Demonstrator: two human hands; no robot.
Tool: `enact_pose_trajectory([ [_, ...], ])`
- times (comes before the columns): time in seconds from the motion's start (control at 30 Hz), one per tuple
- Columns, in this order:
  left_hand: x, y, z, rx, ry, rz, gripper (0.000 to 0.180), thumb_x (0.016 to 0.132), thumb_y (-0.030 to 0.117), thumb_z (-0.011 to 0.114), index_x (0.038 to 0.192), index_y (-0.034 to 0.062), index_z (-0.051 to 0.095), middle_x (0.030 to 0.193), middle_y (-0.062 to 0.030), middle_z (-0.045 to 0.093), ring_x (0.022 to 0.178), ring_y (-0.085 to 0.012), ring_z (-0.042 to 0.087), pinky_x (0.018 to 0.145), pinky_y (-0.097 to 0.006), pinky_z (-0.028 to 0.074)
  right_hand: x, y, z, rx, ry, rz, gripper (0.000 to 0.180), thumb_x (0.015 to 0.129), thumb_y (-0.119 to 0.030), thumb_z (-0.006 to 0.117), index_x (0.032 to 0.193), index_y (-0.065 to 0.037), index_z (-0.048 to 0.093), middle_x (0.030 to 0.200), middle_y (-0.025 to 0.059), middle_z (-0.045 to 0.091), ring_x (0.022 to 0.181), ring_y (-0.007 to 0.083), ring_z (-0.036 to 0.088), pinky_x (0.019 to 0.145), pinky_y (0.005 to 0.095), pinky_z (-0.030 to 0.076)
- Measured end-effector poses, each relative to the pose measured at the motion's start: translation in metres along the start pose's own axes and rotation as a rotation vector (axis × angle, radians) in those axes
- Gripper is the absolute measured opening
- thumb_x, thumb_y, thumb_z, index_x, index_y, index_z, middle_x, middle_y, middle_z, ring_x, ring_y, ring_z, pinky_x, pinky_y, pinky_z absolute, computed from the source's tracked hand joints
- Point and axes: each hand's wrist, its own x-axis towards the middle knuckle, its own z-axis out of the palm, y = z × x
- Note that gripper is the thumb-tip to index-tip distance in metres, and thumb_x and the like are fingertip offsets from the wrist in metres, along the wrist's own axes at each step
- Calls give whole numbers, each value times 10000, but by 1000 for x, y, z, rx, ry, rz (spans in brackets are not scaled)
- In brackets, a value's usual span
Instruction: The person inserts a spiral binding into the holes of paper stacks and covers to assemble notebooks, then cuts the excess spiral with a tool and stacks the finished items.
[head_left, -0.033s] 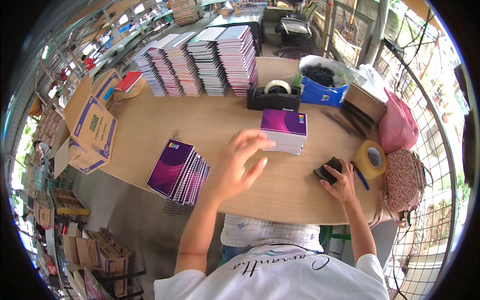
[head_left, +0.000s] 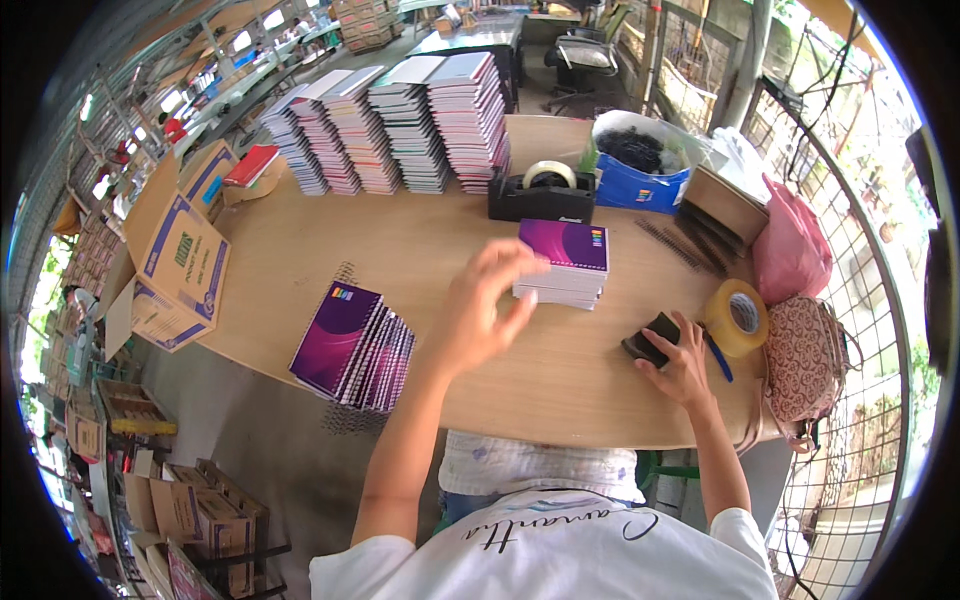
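Note:
My left hand point(head_left: 488, 305) hovers over the table's middle, its thumb apart from its bent fingers and nothing seen in it. Its fingertips overlap the near left corner of a stack of purple-covered notebooks point(head_left: 566, 243); whether they touch is hard to tell. My right hand point(head_left: 687, 366) rests on the table at the right, its fingers around a small dark block point(head_left: 652, 340) whose exact kind does not show. At the left, a second pile of purple spiral notebooks point(head_left: 338, 338) lies fanned out, with loose wire coils sticking out beyond its ends.
A black tape dispenser point(head_left: 542, 205) stands behind the notebook stack. Tall notebook piles point(head_left: 410, 135) line the back, beside a blue container point(head_left: 640, 185) of black coils. Tape roll point(head_left: 737, 318), blue pen point(head_left: 718, 358) and patterned bag point(head_left: 805, 360) are right; an open carton point(head_left: 180, 265) is left.
My left hand has tilted slightly, its thumb a little higher and closer to the fingers. My right hand stays on the dark block. The whole view has shifted slightly.

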Motion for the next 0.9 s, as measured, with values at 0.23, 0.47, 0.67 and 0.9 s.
enact_pose_trajectory([
  [0.23,65,-253,73,-961,-393,-740,619,1008,616,318,1144,127,672,1011,18,635,898,-121,554,827,-292,466,21,-102,38,1718,-16,882,736,949,-413,647,1481,-41,302,1291,130,523,1135,247,533,1017,362,422],
  [0.47,28,-205,86,-842,-429,-945,643,1006,587,333,1456,144,453,1417,-46,519,1268,-173,490,1058,-394,388,115,-111,75,1548,65,1016,1034,809,-730,612,1550,-167,162,1566,163,268,1399,393,306,1088,623,242],
  [0.67,-73,-89,137,-996,-52,-1001,637,1009,373,447,1533,54,277,1539,-69,370,1389,-208,355,1129,-392,299,196,-21,78,1296,-800,583,786,780,-392,755,1415,-52,442,1290,148,605,1081,265,631,929,440,507],
  [0.9,-49,-24,232,-754,79,-861,848,977,332,542,1545,-30,27,1599,-275,-89,1490,-319,-136,1196,-383,-25,271,1,97,1202,-1339,133,635,808,-306,754,1290,57,554,1173,125,667,1031,182,648,906,319,532],
])
